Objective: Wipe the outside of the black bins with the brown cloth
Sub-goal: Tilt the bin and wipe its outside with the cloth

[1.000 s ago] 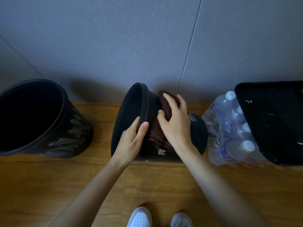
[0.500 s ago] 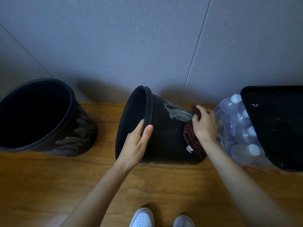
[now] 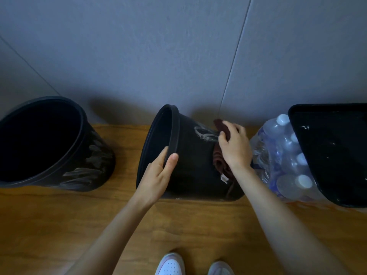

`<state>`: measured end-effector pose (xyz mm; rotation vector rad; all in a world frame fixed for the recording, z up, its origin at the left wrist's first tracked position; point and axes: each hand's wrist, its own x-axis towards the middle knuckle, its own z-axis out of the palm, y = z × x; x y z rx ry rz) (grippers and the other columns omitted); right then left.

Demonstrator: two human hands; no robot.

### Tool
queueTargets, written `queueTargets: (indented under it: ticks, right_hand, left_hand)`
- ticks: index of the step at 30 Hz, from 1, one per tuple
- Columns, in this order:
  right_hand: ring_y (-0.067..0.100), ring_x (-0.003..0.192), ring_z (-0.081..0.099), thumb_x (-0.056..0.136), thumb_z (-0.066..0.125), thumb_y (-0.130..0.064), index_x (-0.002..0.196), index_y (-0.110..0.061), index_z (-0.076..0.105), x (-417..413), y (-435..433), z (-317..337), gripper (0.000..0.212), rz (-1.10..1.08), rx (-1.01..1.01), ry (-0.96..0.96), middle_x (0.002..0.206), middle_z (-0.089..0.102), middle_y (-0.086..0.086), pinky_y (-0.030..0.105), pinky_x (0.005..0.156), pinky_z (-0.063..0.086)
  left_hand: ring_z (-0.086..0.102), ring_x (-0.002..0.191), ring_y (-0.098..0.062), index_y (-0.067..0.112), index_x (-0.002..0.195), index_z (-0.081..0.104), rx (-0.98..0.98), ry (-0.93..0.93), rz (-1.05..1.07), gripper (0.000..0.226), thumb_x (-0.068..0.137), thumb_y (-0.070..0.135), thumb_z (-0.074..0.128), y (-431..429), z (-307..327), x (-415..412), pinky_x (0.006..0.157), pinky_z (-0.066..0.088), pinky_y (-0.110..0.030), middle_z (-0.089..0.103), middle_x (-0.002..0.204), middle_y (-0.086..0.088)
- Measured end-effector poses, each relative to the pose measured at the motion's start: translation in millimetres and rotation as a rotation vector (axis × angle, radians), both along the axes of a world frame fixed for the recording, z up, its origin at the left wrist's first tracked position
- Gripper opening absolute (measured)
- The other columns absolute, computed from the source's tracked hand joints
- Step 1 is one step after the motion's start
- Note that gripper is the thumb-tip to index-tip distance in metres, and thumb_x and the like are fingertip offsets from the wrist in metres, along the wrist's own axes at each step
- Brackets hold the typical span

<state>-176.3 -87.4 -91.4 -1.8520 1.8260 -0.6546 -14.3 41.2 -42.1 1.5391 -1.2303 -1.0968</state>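
Two black bins on the wooden floor [image 3: 59,225], one in hand.

Head view: the middle bin [image 3: 194,165] is tipped, its mouth facing left. My left grip [image 3: 158,175] clamps its rim, thumb outside, fingers inside. My right grip [image 3: 234,147] is curled round the brown cloth [image 3: 218,163] and presses it on the bin's outer wall near the base. Pale streaks show on that wall just left of the cloth. The left bin [image 3: 95,161] stands well apart, also streaked. A pack of water bottles [image 3: 282,155] sits just right of my right grip, against a black container [image 3: 333,151].
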Motion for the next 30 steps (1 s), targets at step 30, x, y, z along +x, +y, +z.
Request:
queueTargets:
  ticks: [30]
  right_hand:
    - [0.026,0.133,0.035,0.095,0.047,-0.018,0.14,-0.026,0.041,-5.1,20.3,2.3,0.046,0.114,-0.012,-0.072,0.15,0.029,0.005,0.026,0.099,0.031]
  left_hand:
    - [0.059,0.089,-0.006,0.018,0.105,0.055,0.074,-0.043,0.201,0.025,0.098,0.032,0.035,-39.2,14.1,0.1,0.072,0.045,-0.017,0.062,0.094,0.005]
